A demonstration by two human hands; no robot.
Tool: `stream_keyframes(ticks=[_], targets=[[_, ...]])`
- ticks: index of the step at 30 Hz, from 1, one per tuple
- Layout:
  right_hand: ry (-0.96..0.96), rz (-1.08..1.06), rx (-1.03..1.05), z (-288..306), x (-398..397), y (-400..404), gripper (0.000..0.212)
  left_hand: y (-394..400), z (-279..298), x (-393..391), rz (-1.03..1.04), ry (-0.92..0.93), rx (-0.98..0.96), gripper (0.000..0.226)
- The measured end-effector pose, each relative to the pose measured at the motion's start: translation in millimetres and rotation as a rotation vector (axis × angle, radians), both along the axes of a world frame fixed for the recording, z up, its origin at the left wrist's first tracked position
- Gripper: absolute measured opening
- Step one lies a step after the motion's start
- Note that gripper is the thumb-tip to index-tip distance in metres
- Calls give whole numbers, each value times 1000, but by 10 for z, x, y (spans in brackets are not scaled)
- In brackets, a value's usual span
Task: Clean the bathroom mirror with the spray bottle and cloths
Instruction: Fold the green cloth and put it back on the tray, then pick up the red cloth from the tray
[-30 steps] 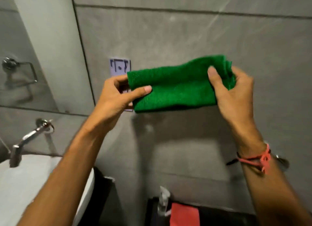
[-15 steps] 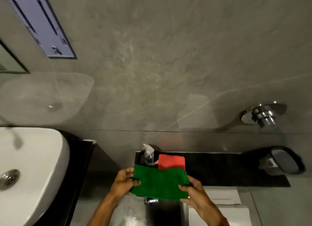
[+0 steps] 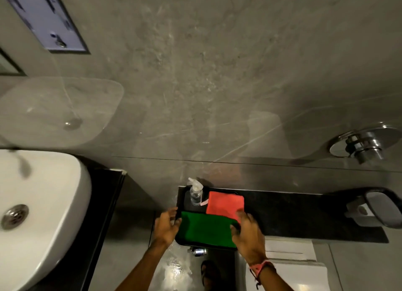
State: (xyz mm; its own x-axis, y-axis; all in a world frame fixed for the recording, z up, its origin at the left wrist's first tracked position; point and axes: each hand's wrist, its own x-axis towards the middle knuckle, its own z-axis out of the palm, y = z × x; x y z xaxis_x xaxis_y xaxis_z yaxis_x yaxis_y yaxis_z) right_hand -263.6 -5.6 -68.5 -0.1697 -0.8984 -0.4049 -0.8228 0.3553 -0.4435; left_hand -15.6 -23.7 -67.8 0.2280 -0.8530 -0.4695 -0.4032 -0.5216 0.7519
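Folded green cloth [image 3: 206, 228] is laid flat in black tray [image 3: 182, 200], beside red cloth [image 3: 224, 205] and spray bottle [image 3: 195, 191]. Left hand [image 3: 166, 224] is spread open at the tray's left edge; right hand [image 3: 248, 234] is rested on the cloth's right end, grip cannot be told

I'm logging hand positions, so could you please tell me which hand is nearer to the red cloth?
Right. The right hand has fingertips reaching the red cloth at its near right corner; the left hand sits beyond the green cloth, at the tray's left edge.

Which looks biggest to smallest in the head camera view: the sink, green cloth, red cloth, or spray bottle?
1. Sink, though it lies nearer the camera and is cut off by the frame edge.
2. Green cloth.
3. Red cloth, partly covered by the green one.
4. Spray bottle.
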Motion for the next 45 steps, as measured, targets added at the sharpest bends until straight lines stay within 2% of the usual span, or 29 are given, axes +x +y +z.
stream_keyframes(ticks=[2, 5, 7, 9, 15, 20, 23, 25, 28, 31, 34, 38, 42, 45], targets=[[145, 155, -165, 244, 82, -25, 44, -10, 177, 92, -90, -154, -96, 42], [206, 284, -467, 619, 268, -219, 44, -164, 521, 207, -217, -545, -339, 47], [179, 338, -684, 956, 490, -404, 48, -246, 912, 369, -183, -731, -566, 48], [150, 420, -884, 1411, 814, -626, 55, -293, 1430, 637, -105, -860, -712, 50], [101, 620, -1294, 2753, 1628, -1205, 70, -266, 2809, 1341, 91, -1153, -955, 65], [149, 653, -1421, 3716, 1945, -1410, 80, -224, 3658, 1632, 184, -1275, -1034, 76], [174, 661, -1473, 3867, 1946, -1351, 83, -182, 3823, 1629, 192, -1303, -1054, 81], [174, 662, -1497, 3739, 1856, -1251, 82, -153, 3737, 1563, 183, -1280, -1051, 82], [149, 641, -1468, 3260, 1630, -1090, 76, -126, 3382, 1367, 91, -1230, -1049, 83], [167, 641, -1344, 2660, 1306, -888, 71, -63, 2893, 1091, -33, -1191, -1031, 83], [264, 620, -1124, 2066, 855, -727, 69, 15, 2367, 740, -156, -1106, -922, 82], [360, 546, -900, 1387, 237, -499, 55, 127, 1678, 283, -302, -1005, -688, 78], [445, 497, -629, 833, -242, -245, 50, 231, 1058, -121, -445, -915, -530, 67], [374, 410, -371, 451, -490, -139, 44, 247, 684, -406, -548, -839, -438, 56]])
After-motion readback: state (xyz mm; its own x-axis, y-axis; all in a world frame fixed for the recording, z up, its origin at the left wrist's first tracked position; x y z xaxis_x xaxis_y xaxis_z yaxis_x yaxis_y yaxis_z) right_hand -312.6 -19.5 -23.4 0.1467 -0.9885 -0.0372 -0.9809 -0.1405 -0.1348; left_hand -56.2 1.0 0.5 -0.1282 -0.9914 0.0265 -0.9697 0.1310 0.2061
